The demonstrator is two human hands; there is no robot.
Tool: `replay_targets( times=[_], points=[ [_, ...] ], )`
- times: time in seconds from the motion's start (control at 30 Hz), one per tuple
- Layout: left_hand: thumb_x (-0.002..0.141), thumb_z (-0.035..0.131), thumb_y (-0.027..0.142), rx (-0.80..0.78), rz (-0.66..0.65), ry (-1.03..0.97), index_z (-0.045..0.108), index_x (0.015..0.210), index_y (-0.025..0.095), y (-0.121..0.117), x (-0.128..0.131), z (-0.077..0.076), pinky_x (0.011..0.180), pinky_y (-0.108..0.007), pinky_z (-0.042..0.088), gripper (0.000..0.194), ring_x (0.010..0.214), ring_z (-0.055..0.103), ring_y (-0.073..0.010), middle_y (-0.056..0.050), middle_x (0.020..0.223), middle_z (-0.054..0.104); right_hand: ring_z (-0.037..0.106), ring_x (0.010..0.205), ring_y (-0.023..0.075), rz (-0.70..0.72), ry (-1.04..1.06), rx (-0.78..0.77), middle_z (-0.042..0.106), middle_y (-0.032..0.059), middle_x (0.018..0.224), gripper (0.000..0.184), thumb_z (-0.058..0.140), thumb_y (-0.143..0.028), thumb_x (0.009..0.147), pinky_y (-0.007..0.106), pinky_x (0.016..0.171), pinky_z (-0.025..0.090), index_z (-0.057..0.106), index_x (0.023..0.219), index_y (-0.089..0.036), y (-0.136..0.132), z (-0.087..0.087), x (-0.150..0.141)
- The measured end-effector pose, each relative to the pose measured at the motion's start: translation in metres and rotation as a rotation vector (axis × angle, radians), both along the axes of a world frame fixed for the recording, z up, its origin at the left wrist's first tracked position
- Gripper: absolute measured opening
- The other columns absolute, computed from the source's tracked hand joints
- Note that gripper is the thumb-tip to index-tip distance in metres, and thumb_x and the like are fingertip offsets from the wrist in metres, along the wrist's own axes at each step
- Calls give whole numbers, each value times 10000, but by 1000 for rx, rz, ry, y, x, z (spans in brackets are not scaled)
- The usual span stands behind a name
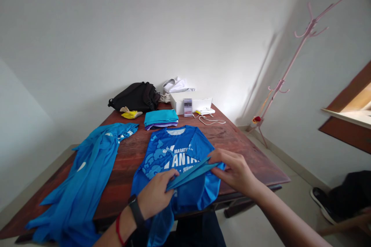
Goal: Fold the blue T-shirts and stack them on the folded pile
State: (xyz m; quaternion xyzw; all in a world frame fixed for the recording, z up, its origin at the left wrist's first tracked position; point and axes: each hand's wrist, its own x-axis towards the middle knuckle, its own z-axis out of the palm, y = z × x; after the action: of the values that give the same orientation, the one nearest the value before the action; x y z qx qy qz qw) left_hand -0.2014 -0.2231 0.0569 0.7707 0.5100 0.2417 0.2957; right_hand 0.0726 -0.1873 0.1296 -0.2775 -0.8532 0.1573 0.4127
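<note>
Blue shirt on the surface, lighter strip clamped at 2 ends

Left hand [158, 191]: grip closed on the near-left end of a lighter strip [188, 176] of blue cloth. Right hand [234, 166]: fingers together on the far-right end of it. The strip looks like part of the printed shirt [160, 154], probably its hem; the join is not clear from this view.

Key relation: the strip spans the gap between the 2 hands, in front of the lower chest print. Its long axis slants from the left hand, nearer the body, up to the right hand, farther out. The shirt's own length runs from its collar [176, 132], at the far end, toward the wearer, so the strip lies obliquely across it. Right hand is the nearer of the 2 to the collar; left hand is nearer the cloth hanging over the near edge.

Surface [243, 144]: reddish-brown wood. Left of the shirt, a 2nd blue garment [95, 166] lies lengthwise. Just beyond the collar, a folded stack [161, 116], turquoise on top. Farther back: black bag [131, 96], yellow item [130, 114], white box [177, 104], white cable [214, 121].

Room: pale wall [174, 27] behind; pink coat stand [290, 61] in the right corner; 1 dark shoe [320, 200] low at right.
</note>
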Motion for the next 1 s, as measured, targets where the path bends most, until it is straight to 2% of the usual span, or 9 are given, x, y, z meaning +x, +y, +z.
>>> replay_targets(
  times=[0.13,0.27,0.43,0.63,0.83,0.93,1.0],
  points=[
    [754,475,80,-8,66,35,644,1189,235,-7,-31,-7,972,-329,463,492,1104,634,-230,-52,1166,707,703,779,194,-200,140,75,731,44,831,51,662,-195,828,293,704,564,677,861,-231,9,4,16],
    [826,442,156,-68,117,80,678,1145,227,-8,-68,-6,985,-339,467,404,1104,649,-243,-54,1144,720,696,712,169,-341,197,71,742,47,897,207,700,-226,819,260,636,570,690,1025,-215,18,1,36],
    [907,443,297,-67,164,148,686,1138,239,-11,-102,-10,998,-347,465,341,1110,660,-259,-45,1147,726,688,656,166,-379,119,63,750,19,799,131,724,-245,811,249,609,563,742,939,-222,23,0,57],
    [935,489,411,-92,156,177,700,1115,255,-20,-115,-19,960,-335,480,319,1080,668,-267,-44,1127,732,703,694,190,-320,139,-55,760,37,816,77,722,-263,805,257,607,578,755,853,-211,28,4,70],
    [945,502,486,-93,108,166,749,957,272,-34,-133,-1,880,-282,515,328,952,686,-235,-27,995,745,695,643,210,-323,200,-266,751,76,782,217,797,-391,734,276,554,586,758,800,-187,23,6,89],
    [893,566,505,12,157,140,769,938,345,-45,-153,11,885,-284,537,263,950,687,-238,7,1003,750,689,610,222,-326,153,-371,753,100,817,262,814,-446,712,278,487,563,768,794,-202,8,6,110],
    [863,592,491,111,170,99,768,933,425,-56,-171,15,887,-299,550,201,969,688,-240,43,1025,751,714,688,266,-322,132,-359,752,117,825,220,830,-441,696,315,548,588,768,750,-236,-6,7,130]
  ],
)
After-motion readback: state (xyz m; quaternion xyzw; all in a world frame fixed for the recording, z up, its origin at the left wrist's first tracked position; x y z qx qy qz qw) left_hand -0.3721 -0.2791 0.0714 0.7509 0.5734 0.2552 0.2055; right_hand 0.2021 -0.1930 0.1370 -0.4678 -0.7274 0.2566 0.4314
